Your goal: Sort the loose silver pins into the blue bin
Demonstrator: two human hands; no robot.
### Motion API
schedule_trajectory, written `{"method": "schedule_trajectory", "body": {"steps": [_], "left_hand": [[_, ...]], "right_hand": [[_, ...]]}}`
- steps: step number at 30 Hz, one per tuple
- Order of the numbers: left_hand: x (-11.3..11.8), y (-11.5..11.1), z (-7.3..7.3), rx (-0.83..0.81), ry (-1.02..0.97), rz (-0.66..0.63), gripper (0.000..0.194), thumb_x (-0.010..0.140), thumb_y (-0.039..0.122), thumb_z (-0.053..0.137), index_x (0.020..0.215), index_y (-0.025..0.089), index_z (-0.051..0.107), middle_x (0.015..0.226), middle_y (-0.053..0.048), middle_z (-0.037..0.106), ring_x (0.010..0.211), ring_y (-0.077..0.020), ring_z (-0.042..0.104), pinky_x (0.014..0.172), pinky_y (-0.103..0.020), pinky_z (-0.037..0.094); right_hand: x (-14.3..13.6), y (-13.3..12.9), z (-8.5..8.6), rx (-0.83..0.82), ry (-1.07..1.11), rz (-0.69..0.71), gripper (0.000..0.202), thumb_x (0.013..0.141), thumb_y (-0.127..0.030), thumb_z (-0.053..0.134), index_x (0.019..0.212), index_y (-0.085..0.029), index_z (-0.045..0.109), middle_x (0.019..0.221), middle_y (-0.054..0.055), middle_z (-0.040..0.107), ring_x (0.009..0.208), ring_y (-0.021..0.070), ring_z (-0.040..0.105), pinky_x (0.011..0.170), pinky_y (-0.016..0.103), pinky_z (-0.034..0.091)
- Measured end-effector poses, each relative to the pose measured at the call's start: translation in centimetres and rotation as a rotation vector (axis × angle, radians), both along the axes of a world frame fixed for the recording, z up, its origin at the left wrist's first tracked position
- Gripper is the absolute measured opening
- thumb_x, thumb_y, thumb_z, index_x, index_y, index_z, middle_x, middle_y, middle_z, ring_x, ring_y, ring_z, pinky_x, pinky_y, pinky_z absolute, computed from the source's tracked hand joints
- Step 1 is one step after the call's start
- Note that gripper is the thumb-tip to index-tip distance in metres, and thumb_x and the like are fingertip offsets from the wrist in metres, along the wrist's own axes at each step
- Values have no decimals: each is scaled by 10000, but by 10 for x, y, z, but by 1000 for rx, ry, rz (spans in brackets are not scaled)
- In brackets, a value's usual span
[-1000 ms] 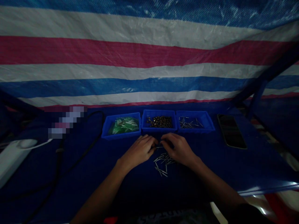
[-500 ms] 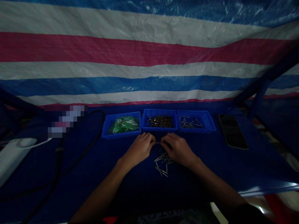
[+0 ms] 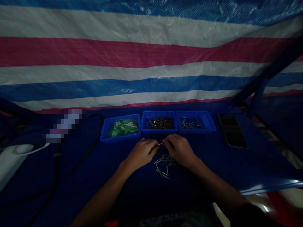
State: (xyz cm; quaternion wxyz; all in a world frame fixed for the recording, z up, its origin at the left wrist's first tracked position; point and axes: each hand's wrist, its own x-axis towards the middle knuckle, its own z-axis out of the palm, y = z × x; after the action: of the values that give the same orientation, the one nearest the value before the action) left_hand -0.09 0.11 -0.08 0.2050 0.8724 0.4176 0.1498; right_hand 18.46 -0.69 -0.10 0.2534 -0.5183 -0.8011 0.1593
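Over the feed I'm seeing what looks like a makeshift workshop — a striped tarpaulin (image 3: 142,54) is hanging behind the blue table (image 3: 239,168), and on the table plastic bins (image 3: 159,130) are holding green packets (image 3: 124,127), brassy pieces (image 3: 162,123) and metal pins (image 3: 187,125).

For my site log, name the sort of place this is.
Probably a makeshift small-parts workbench: three blue plastic bins, loose metal pins, and a striped tarpaulin behind.

A: Hands?
B: Left hand (image 3: 143,153) and right hand (image 3: 181,150) are pinching a thin metal pin (image 3: 160,144) between them.
A: Below?
B: Loose pins (image 3: 167,161) are lying on the blue table (image 3: 251,168).
A: Behind?
B: Three blue bins (image 3: 159,130) are sitting in a row, phone (image 3: 232,130) lying right.
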Motion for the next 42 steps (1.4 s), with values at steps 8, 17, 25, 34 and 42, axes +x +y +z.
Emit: {"method": "schedule_trajectory", "body": {"steps": [8, 17, 25, 34, 42], "left_hand": [[1, 0, 3, -10, 27, -9, 187, 907, 286, 405, 833, 193, 550, 801, -16, 615, 773, -157, 576, 748, -310, 406], [9, -7, 4, 38, 135, 63, 183, 829, 372, 533, 850, 190, 532, 766, -6, 593, 755, -180, 548, 702, -338, 377], [8, -8, 1, 25, 151, 46, 96, 867, 247, 465, 819, 188, 523, 823, -6, 596, 817, -187, 539, 736, -357, 373], [5, -5, -2, -25, 17, 109, 96, 901, 232, 404, 856, 174, 466, 856, -28, 551, 826, -177, 511, 751, -340, 400], [5, -1, -2, -66, -107, 139, 116, 897, 218, 388, 799, 176, 435, 804, -31, 527, 778, -164, 503, 693, -307, 412]], "right_hand": [[5, 4, 1, 36, 220, -5, 111, 860, -277, 472, 823, -189, 530, 733, 28, 604, 671, 139, 564, 636, 254, 426], [28, 13, 14, 319, 457, -374, 122, 823, -299, 512, 825, -183, 550, 623, -10, 545, 540, 107, 489, 519, 236, 396], [37, 22, 9, 396, 437, -431, 161, 817, -251, 508, 935, -170, 582, 585, -31, 505, 489, 93, 447, 493, 233, 378], [10, 4, 5, 164, 238, 86, 125, 823, -209, 515, 923, -184, 586, 759, 29, 607, 670, 126, 553, 630, 256, 451], [6, 3, 3, 50, 95, 193, 92, 849, -186, 481, 895, -182, 561, 832, 39, 617, 784, 150, 558, 714, 274, 442]]}}
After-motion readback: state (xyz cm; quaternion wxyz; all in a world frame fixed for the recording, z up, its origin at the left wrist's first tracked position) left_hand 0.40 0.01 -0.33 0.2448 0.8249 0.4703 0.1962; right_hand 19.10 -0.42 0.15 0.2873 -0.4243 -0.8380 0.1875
